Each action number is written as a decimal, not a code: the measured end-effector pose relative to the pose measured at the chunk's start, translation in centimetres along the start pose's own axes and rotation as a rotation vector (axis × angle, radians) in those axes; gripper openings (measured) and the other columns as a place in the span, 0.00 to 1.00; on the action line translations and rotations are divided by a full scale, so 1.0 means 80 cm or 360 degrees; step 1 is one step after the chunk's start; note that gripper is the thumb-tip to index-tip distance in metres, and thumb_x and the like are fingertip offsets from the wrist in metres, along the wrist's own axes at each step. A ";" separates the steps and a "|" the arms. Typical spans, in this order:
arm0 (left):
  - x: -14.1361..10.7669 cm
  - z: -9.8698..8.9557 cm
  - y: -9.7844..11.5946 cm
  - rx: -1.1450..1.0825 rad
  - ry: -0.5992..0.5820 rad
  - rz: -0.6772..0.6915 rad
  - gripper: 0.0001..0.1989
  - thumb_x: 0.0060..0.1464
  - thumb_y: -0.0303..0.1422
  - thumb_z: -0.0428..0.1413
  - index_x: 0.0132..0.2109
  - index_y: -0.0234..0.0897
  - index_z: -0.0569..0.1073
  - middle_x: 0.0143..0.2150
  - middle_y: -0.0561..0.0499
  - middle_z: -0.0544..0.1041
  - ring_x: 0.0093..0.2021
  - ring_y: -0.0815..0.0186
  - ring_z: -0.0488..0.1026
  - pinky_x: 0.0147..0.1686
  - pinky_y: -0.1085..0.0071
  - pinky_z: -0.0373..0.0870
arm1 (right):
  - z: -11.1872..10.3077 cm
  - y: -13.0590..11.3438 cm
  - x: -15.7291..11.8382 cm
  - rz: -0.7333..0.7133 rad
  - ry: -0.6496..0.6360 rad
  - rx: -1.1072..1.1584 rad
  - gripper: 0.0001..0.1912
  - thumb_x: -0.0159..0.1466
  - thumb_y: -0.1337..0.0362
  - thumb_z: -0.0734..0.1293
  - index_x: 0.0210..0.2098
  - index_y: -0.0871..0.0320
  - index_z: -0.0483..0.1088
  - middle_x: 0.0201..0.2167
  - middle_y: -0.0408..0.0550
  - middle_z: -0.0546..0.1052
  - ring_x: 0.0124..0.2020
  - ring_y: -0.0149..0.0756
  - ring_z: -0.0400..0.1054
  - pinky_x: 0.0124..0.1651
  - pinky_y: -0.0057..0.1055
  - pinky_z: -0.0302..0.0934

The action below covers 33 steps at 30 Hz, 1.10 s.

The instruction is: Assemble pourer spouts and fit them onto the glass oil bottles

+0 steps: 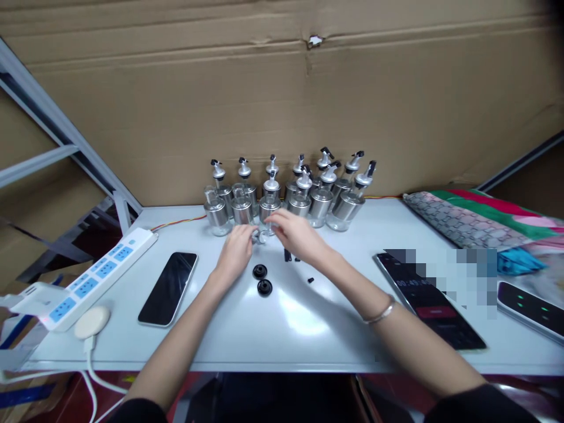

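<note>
My left hand [237,248] is closed, fingertips pinching a small silver pourer cap [259,237] low over the table. Just beside it my right hand [294,232] has its thumb and fingers pressed together; what they hold is too small to make out. Two black round stoppers [260,271] lie in front of my hands. Small black pieces [288,255] and a black bit [311,280] lie by my right wrist. Behind my hands stand several glass-and-steel oil bottles [320,202], most with silver spouts. Two front-left bottles [215,210] have bare glass necks.
At left are a white power strip [103,271], a round white charger [92,322] and a phone [168,288]. At right lie a tablet [434,305], another dark device [531,308] and patterned cloth [462,220]. A cardboard wall [198,106] rises behind the table.
</note>
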<state>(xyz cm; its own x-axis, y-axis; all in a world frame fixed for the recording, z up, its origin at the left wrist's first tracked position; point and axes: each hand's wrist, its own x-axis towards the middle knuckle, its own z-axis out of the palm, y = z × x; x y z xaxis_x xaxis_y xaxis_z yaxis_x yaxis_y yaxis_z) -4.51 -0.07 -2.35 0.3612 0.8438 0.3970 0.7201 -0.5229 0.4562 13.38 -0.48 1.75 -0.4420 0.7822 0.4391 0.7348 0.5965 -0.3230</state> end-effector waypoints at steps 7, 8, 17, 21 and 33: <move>-0.014 0.018 -0.016 0.0055 0.0101 0.0056 0.15 0.55 0.24 0.48 0.51 0.33 0.67 0.51 0.42 0.70 0.56 0.58 0.62 0.56 0.58 0.61 | 0.045 -0.004 -0.004 0.0137 -0.0444 -0.0218 0.15 0.63 0.70 0.62 0.50 0.62 0.67 0.47 0.58 0.71 0.43 0.42 0.72 0.42 0.35 0.66; -0.015 0.017 -0.016 0.0043 0.0137 0.0080 0.14 0.56 0.25 0.49 0.50 0.33 0.68 0.51 0.42 0.70 0.56 0.58 0.62 0.56 0.58 0.61 | 0.048 -0.002 -0.004 0.0159 -0.0429 -0.0197 0.14 0.62 0.70 0.63 0.48 0.62 0.68 0.44 0.57 0.72 0.41 0.42 0.72 0.41 0.34 0.66; -0.024 0.007 0.008 -0.0316 0.0145 0.0309 0.18 0.55 0.33 0.56 0.52 0.36 0.65 0.47 0.45 0.71 0.48 0.62 0.65 0.48 0.63 0.67 | 0.033 0.024 -0.052 0.0759 0.0049 0.1410 0.17 0.49 0.58 0.73 0.33 0.58 0.66 0.31 0.47 0.76 0.31 0.35 0.73 0.35 0.33 0.67; -0.031 0.017 0.028 -0.0535 0.0062 0.0458 0.21 0.54 0.35 0.58 0.54 0.40 0.65 0.48 0.45 0.71 0.47 0.63 0.67 0.45 0.64 0.68 | 0.021 0.022 -0.066 0.0811 -0.0125 0.1803 0.19 0.46 0.56 0.75 0.30 0.57 0.64 0.28 0.45 0.77 0.31 0.35 0.74 0.36 0.33 0.66; -0.034 0.012 0.037 -0.0291 0.0094 0.0655 0.11 0.57 0.33 0.53 0.48 0.37 0.69 0.41 0.48 0.67 0.40 0.68 0.69 0.40 0.71 0.70 | -0.047 0.044 -0.079 0.0472 -0.1010 0.0587 0.11 0.50 0.68 0.73 0.34 0.59 0.76 0.26 0.43 0.73 0.27 0.29 0.65 0.32 0.26 0.58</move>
<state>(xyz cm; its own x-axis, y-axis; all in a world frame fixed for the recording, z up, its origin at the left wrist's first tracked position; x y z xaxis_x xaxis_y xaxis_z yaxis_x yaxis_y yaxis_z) -2.79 -3.76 -2.88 0.5575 0.5556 0.6168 0.4054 -0.8306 0.3818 20.69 -4.04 1.00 -0.5448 0.8049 -0.2350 0.6990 0.2811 -0.6576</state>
